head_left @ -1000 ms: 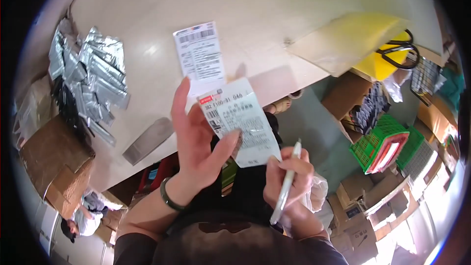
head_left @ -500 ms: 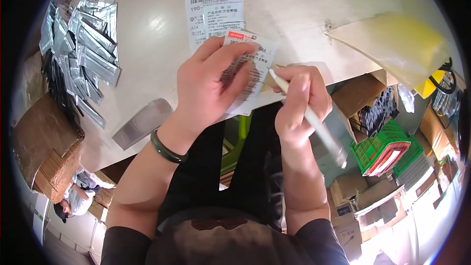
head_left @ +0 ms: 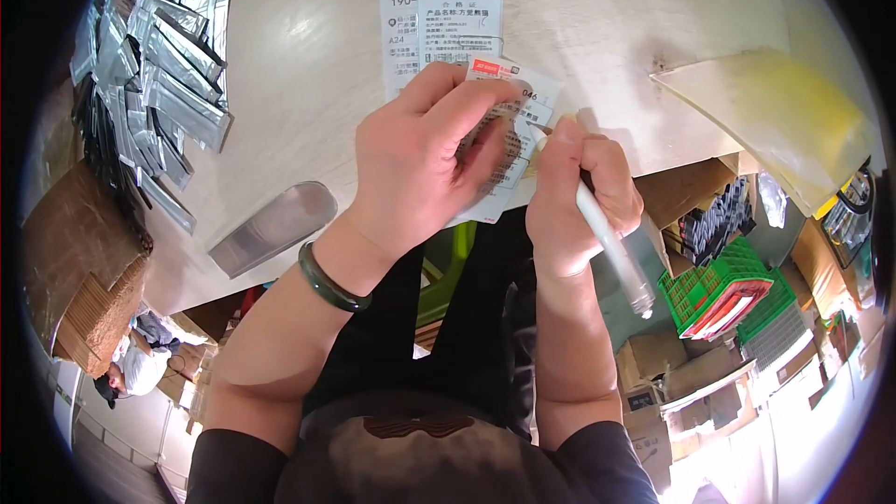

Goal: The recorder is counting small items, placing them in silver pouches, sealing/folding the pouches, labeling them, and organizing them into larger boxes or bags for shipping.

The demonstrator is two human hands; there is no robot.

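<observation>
My left hand (head_left: 425, 154), with a dark bangle on its wrist, is closed around a white printed label slip (head_left: 507, 179). Its fingers and thumb curl over the slip and hide much of the print. In my right hand (head_left: 588, 191) is a white pen (head_left: 611, 247), its dark tip at the slip's right side and its back end pointing down toward me. Partly beneath the held slip lies a larger shipping label (head_left: 401, 23) with a barcode, a smaller printed slip (head_left: 459, 19) resting on it. A thin wire-like piece shows near where the papers overlap.
Silver foil packets (head_left: 187, 65) are heaped at the table's left, above a cardboard box (head_left: 70, 233). A clear scoop-like tray (head_left: 275, 229) lies near the front edge. To the right are a yellowish plastic sheet (head_left: 784, 121) and a green crate (head_left: 714, 289). A person (head_left: 145, 364) shows far lower left.
Both hands, the held slip and the shipping label appear a little further right, with the view itself slightly shifted. The pen's back end has swung slightly left, and it stays at the slip.
</observation>
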